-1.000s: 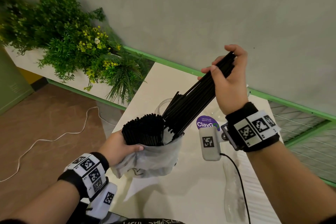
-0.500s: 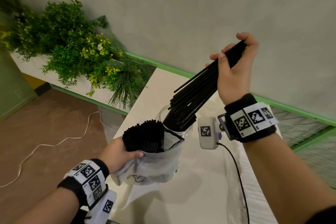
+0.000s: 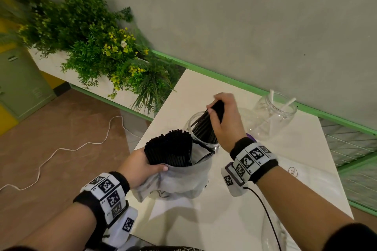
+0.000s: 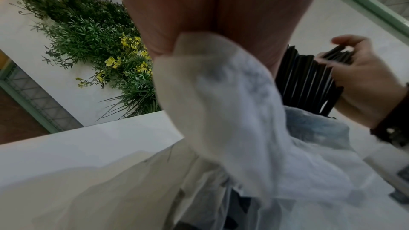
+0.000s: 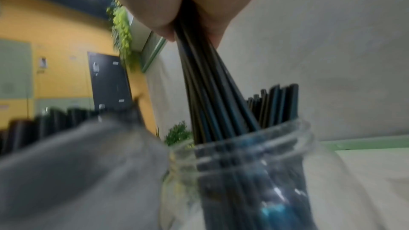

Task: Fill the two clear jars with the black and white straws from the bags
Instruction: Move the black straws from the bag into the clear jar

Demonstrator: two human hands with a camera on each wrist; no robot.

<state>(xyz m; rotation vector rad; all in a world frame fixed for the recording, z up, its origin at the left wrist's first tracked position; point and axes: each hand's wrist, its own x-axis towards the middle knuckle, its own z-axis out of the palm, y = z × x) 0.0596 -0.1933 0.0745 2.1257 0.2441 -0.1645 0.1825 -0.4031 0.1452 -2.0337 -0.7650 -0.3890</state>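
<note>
My left hand [image 3: 142, 167] grips a white plastic bag [image 3: 177, 181] packed with black straws [image 3: 170, 149], held upright near the table's left edge. My right hand [image 3: 222, 120] grips a handful of black straws [image 3: 204, 126] whose lower ends stand inside a clear jar [image 3: 204, 142] just behind the bag. In the right wrist view the straws [image 5: 212, 93] run from my fingers [image 5: 163, 25] down through the jar's mouth [image 5: 254, 139], beside other straws standing in it. A second clear jar [image 3: 273, 116] at the back right holds two white straws [image 3: 289, 102].
The white table [image 3: 285, 179] ends close on the left, above a brown floor with a white cable [image 3: 71, 149]. A planter of green plants [image 3: 98, 47] sits at the back left. A clear plastic bag [image 3: 271, 230] lies at the front right. A grey wall [image 3: 265, 26] stands behind.
My right hand has come down from high in the air, carrying the handful of black straws out of the bag and lowering their ends into the near jar. The left hand has kept hold of the bag.
</note>
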